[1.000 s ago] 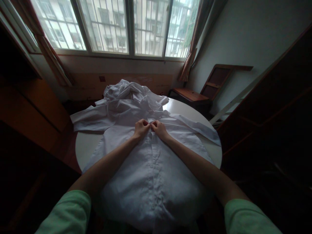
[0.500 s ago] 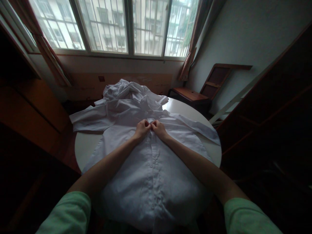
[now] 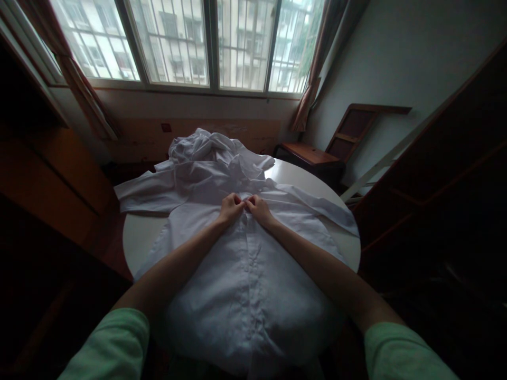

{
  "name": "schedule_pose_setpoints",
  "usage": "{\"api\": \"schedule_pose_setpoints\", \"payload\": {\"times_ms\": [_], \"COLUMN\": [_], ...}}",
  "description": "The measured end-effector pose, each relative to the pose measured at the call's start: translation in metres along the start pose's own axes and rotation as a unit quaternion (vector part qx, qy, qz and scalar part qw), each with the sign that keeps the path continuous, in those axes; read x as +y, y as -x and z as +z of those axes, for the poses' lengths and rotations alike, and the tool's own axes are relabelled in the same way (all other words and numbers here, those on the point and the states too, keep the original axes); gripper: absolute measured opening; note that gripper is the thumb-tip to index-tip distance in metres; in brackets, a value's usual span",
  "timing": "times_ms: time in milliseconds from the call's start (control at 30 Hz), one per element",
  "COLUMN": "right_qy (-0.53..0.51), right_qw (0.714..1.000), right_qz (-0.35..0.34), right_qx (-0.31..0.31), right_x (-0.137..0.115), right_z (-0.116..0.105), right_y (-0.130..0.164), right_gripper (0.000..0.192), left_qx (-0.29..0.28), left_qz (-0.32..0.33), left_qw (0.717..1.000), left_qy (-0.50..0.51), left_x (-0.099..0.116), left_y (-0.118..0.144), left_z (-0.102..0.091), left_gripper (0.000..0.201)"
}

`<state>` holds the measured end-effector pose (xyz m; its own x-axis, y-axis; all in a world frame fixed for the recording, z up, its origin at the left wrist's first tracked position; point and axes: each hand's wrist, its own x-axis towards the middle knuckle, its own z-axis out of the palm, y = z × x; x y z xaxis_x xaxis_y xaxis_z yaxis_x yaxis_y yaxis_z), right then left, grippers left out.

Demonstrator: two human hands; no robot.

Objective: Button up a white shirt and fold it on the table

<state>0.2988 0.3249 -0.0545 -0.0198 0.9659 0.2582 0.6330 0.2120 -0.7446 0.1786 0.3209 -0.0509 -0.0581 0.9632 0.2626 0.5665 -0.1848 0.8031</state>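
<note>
A white long-sleeved shirt [image 3: 214, 274] lies spread over the round table, its front placket running down the middle towards me and its lower end hanging over the near edge. My left hand [image 3: 232, 207] and my right hand [image 3: 257, 207] meet at the upper part of the placket. Both pinch the shirt's fabric there, fingertips almost touching. Any button between the fingers is too small to make out. One sleeve stretches out to the left, the other to the right. Beyond my hands, more white cloth [image 3: 209, 145] is heaped at the table's far side.
The white round table [image 3: 336, 240] shows at its left and right rims. A wooden chair [image 3: 312, 153] stands behind it on the right, beside a folded wooden frame [image 3: 352, 132]. Barred windows [image 3: 170, 47] with curtains are ahead; dark furniture flanks both sides.
Both hands stay at the same spot on the placket, with only slight finger movement. The view has shifted very slightly.
</note>
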Motion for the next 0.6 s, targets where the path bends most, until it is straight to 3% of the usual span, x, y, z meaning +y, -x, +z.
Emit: {"api": "schedule_pose_setpoints", "payload": {"times_ms": [167,300,467,600], "right_qy": [-0.099,-0.145,-0.123,-0.013], "right_qw": [0.992,0.984,0.988,0.999], "right_qz": [0.07,0.073,0.075,0.027], "right_qx": [-0.035,-0.073,-0.05,0.012], "right_x": [0.005,0.01,0.008,0.005], "right_z": [0.003,0.003,0.002,-0.001], "right_y": [-0.008,-0.013,-0.009,-0.003], "right_gripper": [0.01,0.012,0.007,0.011], "left_qx": [-0.012,-0.013,0.005,0.006], "left_qz": [0.016,0.039,0.016,0.014], "left_qw": [1.0,0.999,1.0,1.0], "left_qy": [0.007,0.012,0.014,-0.018], "left_x": [-0.002,-0.005,-0.007,-0.009], "left_y": [-0.003,-0.005,-0.008,-0.01], "left_z": [0.0,0.0,-0.001,-0.001], "left_gripper": [0.013,0.01,0.01,0.008]}}
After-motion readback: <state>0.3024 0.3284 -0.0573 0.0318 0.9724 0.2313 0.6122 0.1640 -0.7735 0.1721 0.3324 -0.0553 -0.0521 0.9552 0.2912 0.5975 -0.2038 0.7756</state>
